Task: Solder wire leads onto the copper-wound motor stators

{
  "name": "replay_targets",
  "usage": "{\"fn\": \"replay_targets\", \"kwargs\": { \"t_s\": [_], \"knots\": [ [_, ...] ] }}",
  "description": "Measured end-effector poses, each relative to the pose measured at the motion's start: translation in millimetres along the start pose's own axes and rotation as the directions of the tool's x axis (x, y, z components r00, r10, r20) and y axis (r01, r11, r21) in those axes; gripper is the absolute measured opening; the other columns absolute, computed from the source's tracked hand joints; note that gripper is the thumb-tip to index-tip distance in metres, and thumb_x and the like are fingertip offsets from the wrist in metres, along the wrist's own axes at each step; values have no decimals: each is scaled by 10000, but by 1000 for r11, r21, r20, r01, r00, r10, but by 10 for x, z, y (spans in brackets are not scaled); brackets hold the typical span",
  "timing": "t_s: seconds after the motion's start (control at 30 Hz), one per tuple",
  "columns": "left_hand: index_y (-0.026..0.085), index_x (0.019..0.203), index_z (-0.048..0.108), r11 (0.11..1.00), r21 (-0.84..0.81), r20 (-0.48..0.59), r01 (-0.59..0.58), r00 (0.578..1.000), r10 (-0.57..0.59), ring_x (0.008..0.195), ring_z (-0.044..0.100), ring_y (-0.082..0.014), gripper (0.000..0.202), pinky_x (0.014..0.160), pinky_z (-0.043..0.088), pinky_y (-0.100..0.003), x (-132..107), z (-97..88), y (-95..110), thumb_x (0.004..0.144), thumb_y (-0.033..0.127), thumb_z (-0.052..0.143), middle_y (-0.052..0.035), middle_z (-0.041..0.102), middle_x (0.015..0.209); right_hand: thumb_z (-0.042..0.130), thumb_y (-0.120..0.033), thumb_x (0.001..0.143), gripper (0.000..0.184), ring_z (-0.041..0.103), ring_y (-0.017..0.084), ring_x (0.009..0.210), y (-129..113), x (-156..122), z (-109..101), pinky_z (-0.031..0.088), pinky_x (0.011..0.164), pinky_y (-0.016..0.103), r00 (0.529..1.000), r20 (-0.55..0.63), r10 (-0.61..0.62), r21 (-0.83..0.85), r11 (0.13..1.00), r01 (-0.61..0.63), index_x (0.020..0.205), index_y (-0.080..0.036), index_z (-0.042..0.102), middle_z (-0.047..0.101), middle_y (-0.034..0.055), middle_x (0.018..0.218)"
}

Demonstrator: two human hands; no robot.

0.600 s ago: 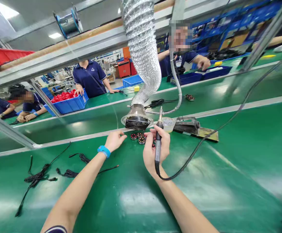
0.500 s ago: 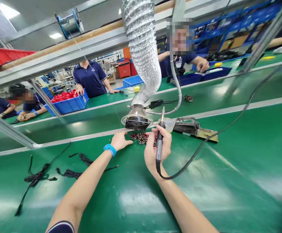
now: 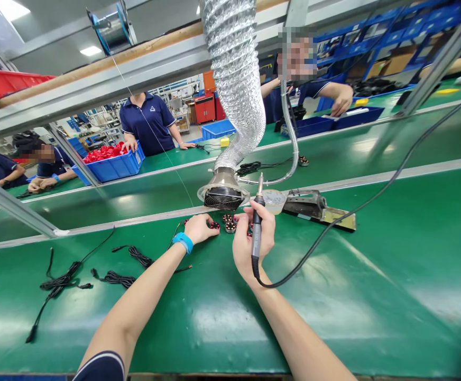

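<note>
Pick-up stage, judged: right hand (image 3: 254,241) grip closed round soldering iron (image 3: 256,233), tip up; left hand (image 3: 199,228) grip at 1 coil (image 3: 214,225) on desk (image 3: 333,296), closure unclear; next: coil steadied, tip lowered.

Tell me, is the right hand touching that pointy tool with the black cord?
Touching. The head view shows the right hand wrapped around the soldering iron, with its fingers closed on the dark handle and the metal tip pointing up.

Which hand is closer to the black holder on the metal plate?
Right. The right hand, holding the soldering iron, is left of the holder; the left hand is farther left, at the small round parts.
</note>
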State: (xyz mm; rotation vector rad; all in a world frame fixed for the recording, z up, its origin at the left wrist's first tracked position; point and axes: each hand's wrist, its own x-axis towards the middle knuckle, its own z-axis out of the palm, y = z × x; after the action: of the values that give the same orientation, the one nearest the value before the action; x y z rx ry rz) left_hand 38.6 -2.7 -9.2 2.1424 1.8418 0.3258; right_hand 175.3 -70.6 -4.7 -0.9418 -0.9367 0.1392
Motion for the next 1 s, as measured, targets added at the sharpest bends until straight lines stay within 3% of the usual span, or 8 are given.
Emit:
{"fn": "replay_targets", "kwargs": {
  "t_s": [0.2, 0.37, 0.53, 0.73, 0.83, 0.93, 1.0],
  "knots": [
    [222, 980, 740, 994, 107, 12, -15, 1000, 14, 749, 651, -233, 334, 655, 403, -289, -592, -95, -157, 747, 457, 776, -33, 704, 769, 529, -162, 952, 336, 657, 187, 844, -81, -94, 14, 586, 846, 411, 995, 81, -53, -4, 999, 54, 1263, -268, 600, 621, 61, 1038],
    [171, 1144, 693, 993, -121, 45, -3, 999, 8, 673, 582, -175, 542, 609, 369, -270, -899, -233, -436, 739, 515, 798, 12, 632, 741, 520, -107, 935, 364, 656, 204, 887, -109, -203, 38, 571, 862, 425, 970, 225, -89, 3, 996, 90, 1251, -262, 616, 629, 60, 1021],
    [173, 905, 726, 974, -224, 84, -24, 996, 44, 734, 560, -160, 362, 656, 394, -266, -1114, -353, -662, 711, 458, 835, -17, 637, 857, 527, -77, 915, 385, 662, 209, 918, -57, -260, 52, 561, 874, 416, 956, 267, -117, -5, 992, 123, 1240, -259, 622, 637, 52, 1001],
    [181, 749, 661, 969, -198, 206, -148, 960, 189, 759, 560, -155, 175, 694, 386, -269, -1222, -318, -788, 840, 323, 709, -12, 621, 821, 517, -93, 925, 353, 668, 206, 903, -5, -310, 47, 560, 862, 406, 936, 338, -97, -8, 994, 106, 1216, -258, 630, 641, 49, 990],
    [181, 797, 653, 955, -291, 199, -55, 973, 116, 692, 541, -145, 207, 644, 371, -264, -1198, -346, -772, 875, 373, 659, -1, 638, 770, 513, -106, 940, 324, 666, 196, 900, -10, -340, 51, 560, 859, 386, 907, 414, -78, 5, 996, 84, 1207, -247, 632, 639, 48, 984],
    [172, 855, 641, 876, -479, 164, 54, 986, 29, 637, 511, -131, 256, 600, 364, -251, -1138, -414, -701, 863, 427, 662, 14, 629, 716, 523, -121, 944, 323, 658, 178, 897, -19, -380, 62, 558, 860, 355, 836, 549, -27, 32, 999, 11, 1222, -244, 632, 639, 44, 988],
    [163, 850, 632, 819, -572, 111, 45, 993, 23, 620, 492, -116, 275, 595, 367, -242, -1086, -456, -632, 838, 431, 691, 20, 614, 704, 539, -129, 939, 330, 656, 165, 886, -23, -407, 70, 560, 858, 339, 786, 619, 3, 53, 998, -46, 1234, -247, 632, 639, 38, 995]
  ]
}}
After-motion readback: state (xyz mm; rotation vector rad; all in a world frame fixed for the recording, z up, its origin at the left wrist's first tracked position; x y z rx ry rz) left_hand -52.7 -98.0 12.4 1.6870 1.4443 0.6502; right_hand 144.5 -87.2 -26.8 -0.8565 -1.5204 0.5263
